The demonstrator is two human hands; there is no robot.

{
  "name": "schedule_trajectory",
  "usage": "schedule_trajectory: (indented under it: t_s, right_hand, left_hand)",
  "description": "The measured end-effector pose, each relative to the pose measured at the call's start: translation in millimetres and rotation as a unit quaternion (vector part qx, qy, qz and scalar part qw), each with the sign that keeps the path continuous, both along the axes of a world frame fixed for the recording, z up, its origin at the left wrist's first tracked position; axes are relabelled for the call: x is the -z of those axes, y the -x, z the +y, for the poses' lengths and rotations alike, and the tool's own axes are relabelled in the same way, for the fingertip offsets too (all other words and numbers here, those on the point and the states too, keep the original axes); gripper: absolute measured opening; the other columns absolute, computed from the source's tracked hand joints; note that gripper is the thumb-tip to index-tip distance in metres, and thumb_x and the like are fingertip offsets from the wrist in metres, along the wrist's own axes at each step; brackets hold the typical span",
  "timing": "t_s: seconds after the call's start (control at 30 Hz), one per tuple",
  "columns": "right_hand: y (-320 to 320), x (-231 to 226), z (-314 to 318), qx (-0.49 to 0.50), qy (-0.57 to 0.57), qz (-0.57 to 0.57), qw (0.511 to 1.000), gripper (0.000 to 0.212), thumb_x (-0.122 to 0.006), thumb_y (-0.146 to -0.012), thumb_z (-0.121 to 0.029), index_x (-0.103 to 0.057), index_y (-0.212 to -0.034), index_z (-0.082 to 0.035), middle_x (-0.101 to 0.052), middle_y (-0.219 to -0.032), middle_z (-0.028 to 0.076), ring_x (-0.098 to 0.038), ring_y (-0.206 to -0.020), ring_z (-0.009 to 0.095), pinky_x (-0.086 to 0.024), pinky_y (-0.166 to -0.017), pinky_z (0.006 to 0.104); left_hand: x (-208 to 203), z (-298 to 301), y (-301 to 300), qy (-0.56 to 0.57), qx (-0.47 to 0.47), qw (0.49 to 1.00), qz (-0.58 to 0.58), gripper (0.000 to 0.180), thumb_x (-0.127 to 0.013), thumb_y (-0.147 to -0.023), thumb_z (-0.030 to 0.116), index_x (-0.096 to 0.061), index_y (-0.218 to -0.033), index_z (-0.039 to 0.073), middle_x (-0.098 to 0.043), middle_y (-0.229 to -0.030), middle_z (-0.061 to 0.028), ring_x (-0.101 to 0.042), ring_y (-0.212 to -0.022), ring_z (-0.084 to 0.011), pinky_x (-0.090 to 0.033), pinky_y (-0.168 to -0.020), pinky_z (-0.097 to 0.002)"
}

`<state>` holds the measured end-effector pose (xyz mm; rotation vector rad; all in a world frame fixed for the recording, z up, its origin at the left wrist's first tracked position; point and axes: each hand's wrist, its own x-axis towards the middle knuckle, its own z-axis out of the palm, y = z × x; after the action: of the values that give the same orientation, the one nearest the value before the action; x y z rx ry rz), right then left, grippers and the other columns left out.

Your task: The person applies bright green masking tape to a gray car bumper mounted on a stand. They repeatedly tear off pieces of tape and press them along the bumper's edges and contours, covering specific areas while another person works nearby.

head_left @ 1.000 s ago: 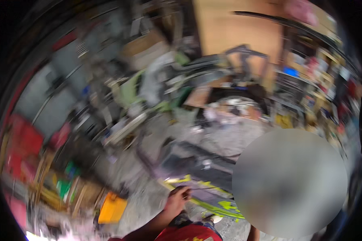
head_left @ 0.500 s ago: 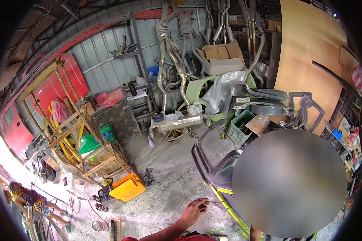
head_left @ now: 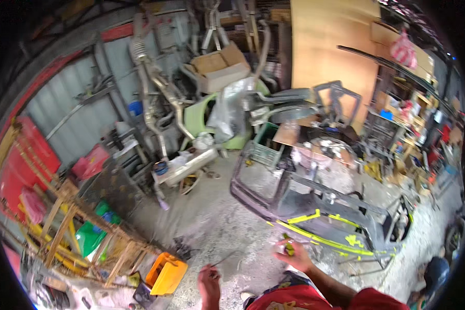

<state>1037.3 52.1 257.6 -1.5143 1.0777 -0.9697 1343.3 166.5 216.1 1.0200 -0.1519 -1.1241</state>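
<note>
A dark grey car bumper [head_left: 299, 186] lies on the concrete floor in front of me, with strips of yellow tape [head_left: 315, 237] stuck along its near edge and middle. My left hand [head_left: 209, 283] is closed on a thin dark rod [head_left: 223, 259] that points up to the right. The rod's exact kind is too blurred to make out. My right hand [head_left: 298, 258] is raised just on the near side of the bumper. Its fingers are closed round a crumpled piece of yellow tape [head_left: 288, 248]. Neither hand touches the bumper.
An orange bin [head_left: 168, 274] stands at lower left beside a rusty wooden-slatted frame [head_left: 88, 222]. Behind the bumper are a green crate [head_left: 266, 147], a silver muffler [head_left: 188, 166] and a cardboard box [head_left: 219, 70]. Cluttered shelves [head_left: 398, 119] line the right side.
The view has swung right. My left hand and the rod have drawn away from the bumper. My right hand, mostly out of sight before, now shows with yellow tape in it.
</note>
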Motion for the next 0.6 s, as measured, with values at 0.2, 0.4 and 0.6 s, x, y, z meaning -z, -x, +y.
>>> schedule_trajectory:
  t_s: [0.2,0.4,0.6]
  right_hand:
    - [-57,-7,-27,-0.040,0.024,0.023,0.999,0.035,-0.085,-0.085,-0.019,-0.066,-0.113,-0.010,-0.056,-0.072,-0.004,-0.049,-0.063,0.005,-0.039,-0.056,0.0238]
    - [-89,12,-54,-0.063,-0.020,-0.038,0.997,0.036,-0.082,-0.088,-0.020,-0.064,-0.118,-0.009,-0.061,-0.074,-0.001,-0.054,-0.062,0.007,-0.042,-0.056,0.0263]
    - [-57,25,-139,-0.021,0.036,-0.091,0.995,0.037,-0.082,-0.087,-0.020,-0.064,-0.118,-0.010,-0.068,-0.089,0.001,-0.056,-0.064,0.009,-0.044,-0.056,0.0276]
  left_hand:
    - [56,52,-86,-0.028,-0.175,0.983,0.048,0.024,-0.058,-0.101,0.029,-0.066,-0.113,0.009,-0.062,-0.086,0.0015,-0.057,-0.070,-0.0109,-0.046,-0.061,-0.0257]
    - [72,47,-119,-0.233,0.020,0.686,-0.689,0.031,-0.058,-0.098,0.008,-0.062,-0.125,-0.006,-0.063,-0.129,-0.0186,-0.061,-0.114,-0.0312,-0.051,-0.097,-0.0410]
    - [5,-138,-50,0.035,-0.063,0.865,-0.497,0.020,-0.056,-0.103,0.024,-0.064,-0.108,0.006,-0.064,-0.094,-0.0018,-0.059,-0.076,-0.0165,-0.051,-0.070,-0.0285]
